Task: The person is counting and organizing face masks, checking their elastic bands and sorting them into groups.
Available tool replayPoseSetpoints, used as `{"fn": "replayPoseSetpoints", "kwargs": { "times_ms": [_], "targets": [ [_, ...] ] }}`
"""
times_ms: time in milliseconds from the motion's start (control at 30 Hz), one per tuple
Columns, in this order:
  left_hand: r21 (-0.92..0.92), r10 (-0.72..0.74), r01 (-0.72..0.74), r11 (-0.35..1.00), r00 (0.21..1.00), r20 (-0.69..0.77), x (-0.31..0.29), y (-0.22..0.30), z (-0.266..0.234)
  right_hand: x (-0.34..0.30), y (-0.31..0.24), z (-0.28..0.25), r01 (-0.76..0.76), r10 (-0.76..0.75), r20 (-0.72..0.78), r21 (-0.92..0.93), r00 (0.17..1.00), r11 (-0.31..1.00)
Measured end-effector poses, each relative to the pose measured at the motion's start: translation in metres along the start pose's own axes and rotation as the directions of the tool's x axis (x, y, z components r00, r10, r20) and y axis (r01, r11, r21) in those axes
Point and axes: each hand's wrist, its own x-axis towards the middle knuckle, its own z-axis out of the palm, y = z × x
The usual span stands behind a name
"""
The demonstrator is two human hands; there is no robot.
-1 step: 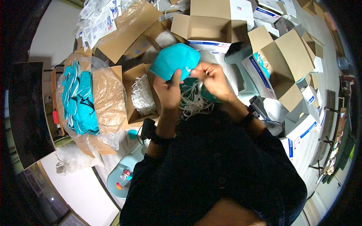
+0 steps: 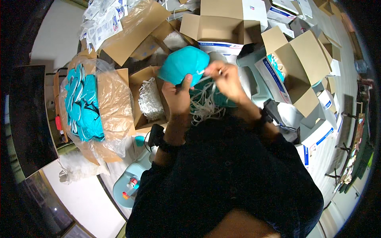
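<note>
A teal cup-shaped face mask is held up in front of me. My left hand grips its lower edge, thumb pressed on the near face. At the mask's right edge, by a small white strap end, my right hand is closed in a pinch on a white strap, its fingers slightly blurred. Below both hands lies a heap of more teal masks with tangled white straps, partly hidden by my right forearm.
On the left, a plastic-lined carton holds stacked teal masks. Beside it a cardboard box contains bundled white straps. Open cartons stand ahead and to the right. A pale stool is between them; a bottle lies on a blue stool lower left.
My right hand has shifted slightly to the right, and a bit of white strap now shows stretched below it. The mask and my left hand have barely moved.
</note>
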Motion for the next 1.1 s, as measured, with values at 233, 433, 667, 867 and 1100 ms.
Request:
{"fn": "replayPoseSetpoints", "kwargs": {
  "times_ms": [233,433,667,867,1100],
  "targets": [
    [0.067,-0.199,0.196,0.978,0.979,0.04,-0.039,0.024,-0.038,0.035,0.062,-0.014,-0.05,0.059,-0.248,0.042,0.967,0.998],
    [0.03,-0.258,0.256,0.966,0.961,0.096,-0.037,0.041,-0.087,0.036,0.035,-0.076,-0.284,0.286,-0.123,0.035,0.95,0.958],
    [0.068,-0.033,0.024,0.997,0.991,0.128,-0.002,0.01,-0.109,-0.014,0.028,-0.088,-0.289,0.277,-0.092,-0.171,0.957,0.942],
    [-0.034,-0.315,0.328,0.944,0.926,0.209,0.011,0.012,-0.095,-0.053,0.041,-0.099,-0.451,0.663,-0.04,-0.763,0.748,0.462],
    [0.377,-0.548,0.453,0.808,0.812,0.2,0.021,0.021,-0.052,-0.057,0.018,-0.086,-0.128,0.24,0.168,-0.499,0.956,0.857]
  ]
}}
